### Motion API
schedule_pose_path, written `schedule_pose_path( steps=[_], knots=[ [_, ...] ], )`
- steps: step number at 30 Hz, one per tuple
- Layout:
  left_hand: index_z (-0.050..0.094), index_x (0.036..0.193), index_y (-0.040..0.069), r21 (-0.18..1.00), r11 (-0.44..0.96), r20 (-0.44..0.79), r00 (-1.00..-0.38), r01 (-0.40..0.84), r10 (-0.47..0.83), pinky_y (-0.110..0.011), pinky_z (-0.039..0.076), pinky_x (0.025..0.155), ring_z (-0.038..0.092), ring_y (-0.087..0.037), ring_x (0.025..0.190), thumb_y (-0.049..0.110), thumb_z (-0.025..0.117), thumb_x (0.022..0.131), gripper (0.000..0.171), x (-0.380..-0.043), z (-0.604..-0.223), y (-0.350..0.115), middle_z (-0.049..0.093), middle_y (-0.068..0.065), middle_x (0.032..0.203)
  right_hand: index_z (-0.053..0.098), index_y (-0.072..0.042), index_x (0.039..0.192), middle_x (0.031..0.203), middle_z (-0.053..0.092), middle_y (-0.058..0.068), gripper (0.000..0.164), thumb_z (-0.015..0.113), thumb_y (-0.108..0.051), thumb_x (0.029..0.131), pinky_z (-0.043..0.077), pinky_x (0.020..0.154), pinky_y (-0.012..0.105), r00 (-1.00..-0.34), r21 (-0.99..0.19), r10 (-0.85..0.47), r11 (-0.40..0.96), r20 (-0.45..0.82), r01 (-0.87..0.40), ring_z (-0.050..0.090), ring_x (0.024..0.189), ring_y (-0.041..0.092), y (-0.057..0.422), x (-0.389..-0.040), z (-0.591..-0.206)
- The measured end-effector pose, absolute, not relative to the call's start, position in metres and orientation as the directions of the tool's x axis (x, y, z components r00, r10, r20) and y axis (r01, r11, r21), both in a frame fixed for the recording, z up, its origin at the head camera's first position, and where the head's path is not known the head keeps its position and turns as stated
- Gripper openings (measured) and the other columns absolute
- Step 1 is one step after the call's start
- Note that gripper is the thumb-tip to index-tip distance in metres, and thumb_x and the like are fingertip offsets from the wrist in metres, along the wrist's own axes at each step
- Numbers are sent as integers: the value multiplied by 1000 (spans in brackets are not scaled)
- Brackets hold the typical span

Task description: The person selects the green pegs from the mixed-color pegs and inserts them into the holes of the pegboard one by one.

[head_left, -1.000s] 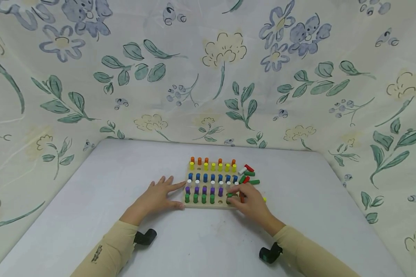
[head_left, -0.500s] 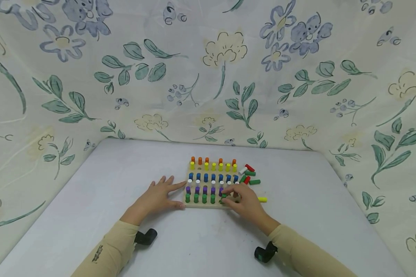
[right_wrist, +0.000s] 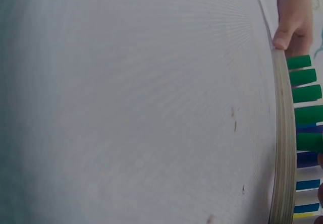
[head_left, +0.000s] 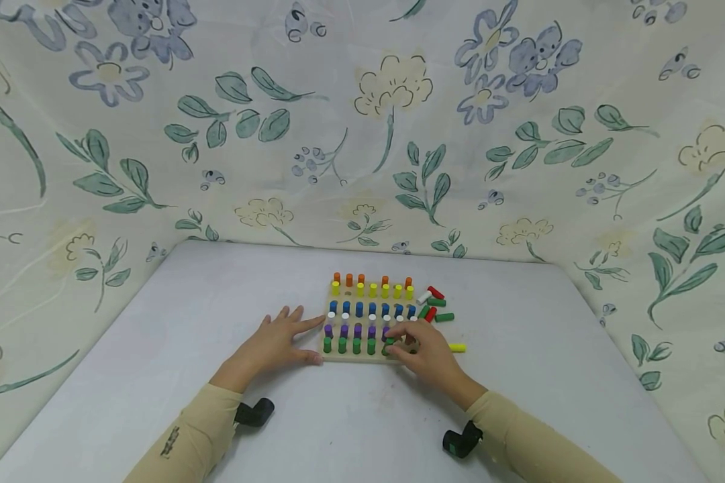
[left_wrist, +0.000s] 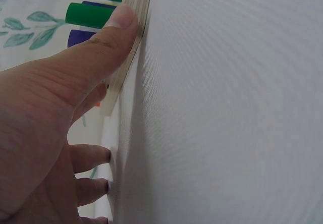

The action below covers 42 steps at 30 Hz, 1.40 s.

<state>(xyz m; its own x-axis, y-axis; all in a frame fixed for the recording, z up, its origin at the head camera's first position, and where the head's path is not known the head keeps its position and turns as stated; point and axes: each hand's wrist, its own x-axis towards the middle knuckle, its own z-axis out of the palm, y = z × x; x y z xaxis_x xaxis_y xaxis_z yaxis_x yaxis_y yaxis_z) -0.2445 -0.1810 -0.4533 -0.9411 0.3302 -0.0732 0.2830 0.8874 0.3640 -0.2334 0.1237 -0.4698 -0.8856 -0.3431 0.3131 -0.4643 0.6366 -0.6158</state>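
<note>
A wooden pegboard [head_left: 362, 359] carries rows of orange, yellow, blue, white, purple and green pegs. My left hand [head_left: 278, 341] lies at the board's left side with fingers spread. Its thumb presses the near left corner, as the left wrist view shows, and the index fingertip touches the left edge. Over the near right part of the board, my right hand [head_left: 430, 350] pinches a green peg [head_left: 389, 344] between thumb and fingers. That peg stands upright in the front row, to the right of the other green pegs [right_wrist: 308, 93]. The right hand hides the board's near right corner.
Loose green, red and white pegs lie at the board's right side, among them a green peg [head_left: 444, 317], a red peg [head_left: 436, 292] and a white peg [head_left: 423, 297]. A yellow peg [head_left: 458, 348] lies beside the right hand. A floral cloth [head_left: 362, 134] hangs behind the white table [head_left: 248, 268].
My right hand has moved slightly left along the front row with the green peg, which now stands upright there. The loose yellow peg has come into fuller view. My left hand has stayed put.
</note>
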Motion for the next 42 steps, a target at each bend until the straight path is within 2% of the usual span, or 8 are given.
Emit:
schedule_pose_path(
  steps=[13, 22, 27, 42],
  knots=[
    [42, 140, 31, 360, 889, -72, -941, 285, 331, -64, 7, 107, 13, -47, 137, 67, 66, 67, 85, -244, -451, -180, 26, -21, 149, 67, -31, 103, 93, 61, -20, 20, 70, -30, 83, 48, 68, 21, -875, -602, -400, 637, 275, -481, 51, 82, 4, 124, -235, -469],
    [42, 140, 31, 362, 889, -77, -942, 280, 327, -64, 7, 108, 13, -47, 137, 67, 66, 67, 85, -244, -451, -180, 26, -21, 149, 66, -31, 107, 92, 60, -21, 25, 70, -32, 83, 48, 68, 21, -876, -585, -404, 655, 264, -478, 50, 81, 3, 125, -235, -470],
    [42, 140, 32, 354, 891, -70, -942, 285, 329, -64, 8, 107, 14, -47, 136, 68, 66, 66, 85, -245, -452, -180, 27, -21, 148, 66, -28, 107, 96, 60, -19, 26, 71, -32, 82, 49, 71, 21, -878, -578, -394, 663, 271, -476, 51, 83, 3, 127, -234, -469],
    [42, 140, 31, 362, 889, -79, -941, 281, 329, -64, 7, 107, 13, -48, 136, 66, 66, 67, 84, -242, -450, -180, 26, -22, 149, 66, -29, 106, 96, 63, -18, 26, 72, -34, 81, 44, 62, 21, -875, -559, -382, 674, 298, -484, 49, 79, 9, 140, -236, -468]
  ],
)
